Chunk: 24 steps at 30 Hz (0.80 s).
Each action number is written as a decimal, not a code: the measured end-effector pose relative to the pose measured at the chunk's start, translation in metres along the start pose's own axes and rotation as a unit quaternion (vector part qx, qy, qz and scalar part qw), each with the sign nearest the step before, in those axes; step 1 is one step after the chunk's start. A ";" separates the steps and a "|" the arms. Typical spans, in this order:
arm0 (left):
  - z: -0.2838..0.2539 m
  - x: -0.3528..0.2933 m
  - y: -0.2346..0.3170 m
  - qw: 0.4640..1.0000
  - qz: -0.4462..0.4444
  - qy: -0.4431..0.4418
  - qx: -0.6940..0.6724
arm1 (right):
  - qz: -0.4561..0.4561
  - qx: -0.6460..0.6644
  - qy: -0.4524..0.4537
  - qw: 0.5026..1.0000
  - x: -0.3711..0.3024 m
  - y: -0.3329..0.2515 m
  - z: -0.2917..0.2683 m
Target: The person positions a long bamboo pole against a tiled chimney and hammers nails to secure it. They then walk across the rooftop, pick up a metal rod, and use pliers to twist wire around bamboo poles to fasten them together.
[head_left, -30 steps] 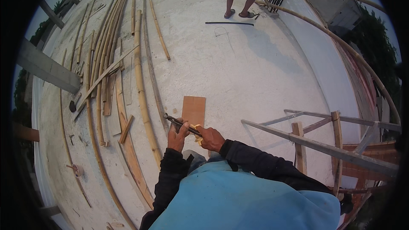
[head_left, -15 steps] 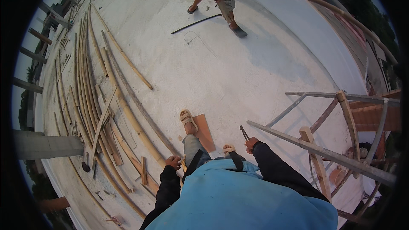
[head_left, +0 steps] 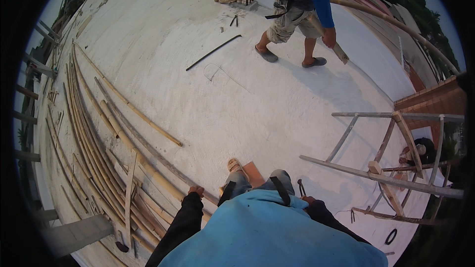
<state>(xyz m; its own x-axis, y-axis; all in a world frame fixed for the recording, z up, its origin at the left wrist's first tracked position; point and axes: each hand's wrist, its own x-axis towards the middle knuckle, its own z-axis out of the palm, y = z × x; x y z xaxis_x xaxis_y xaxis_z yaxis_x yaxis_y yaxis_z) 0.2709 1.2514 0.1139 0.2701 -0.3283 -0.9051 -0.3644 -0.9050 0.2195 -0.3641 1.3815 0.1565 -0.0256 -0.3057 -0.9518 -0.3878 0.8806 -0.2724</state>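
In my right hand [head_left: 308,200], partly hidden by my blue top and dark sleeve, is a pair of dark metal pincers [head_left: 301,188] pointing away from me. My left hand [head_left: 197,191] hangs low at my other side with its fingers curled, and nothing shows in it. Beneath that hand, on the pale floor, runs a long bamboo pole [head_left: 143,158]. Between my hands my sandalled foot [head_left: 235,165] stands beside a flat reddish-brown piece [head_left: 253,174].
Bamboo poles [head_left: 91,133] and wood strips lie along the left. A metal-and-wood frame [head_left: 386,173] stands at right, with a crouching person [head_left: 420,152] behind it. Ahead, another person [head_left: 297,20] carries a plank [head_left: 340,52]. A black rod [head_left: 213,53] lies on the floor.
The view has shifted forward and to the right. The person ahead has moved right, carrying the plank. My right hand has drawn closer to my body with the pincers.
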 end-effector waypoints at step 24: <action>-0.103 0.140 0.477 0.973 0.042 -0.158 0.165 | -0.110 0.029 0.142 0.983 0.198 -0.462 -0.047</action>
<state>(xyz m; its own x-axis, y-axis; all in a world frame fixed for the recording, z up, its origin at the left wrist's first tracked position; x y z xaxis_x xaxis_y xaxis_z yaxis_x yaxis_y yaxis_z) 0.2271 0.7456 0.1292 -0.0415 -0.2514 -0.9670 -0.6531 -0.7256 0.2167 -0.2331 0.8969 0.1006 -0.2058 -0.5726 -0.7936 -0.3595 0.7985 -0.4830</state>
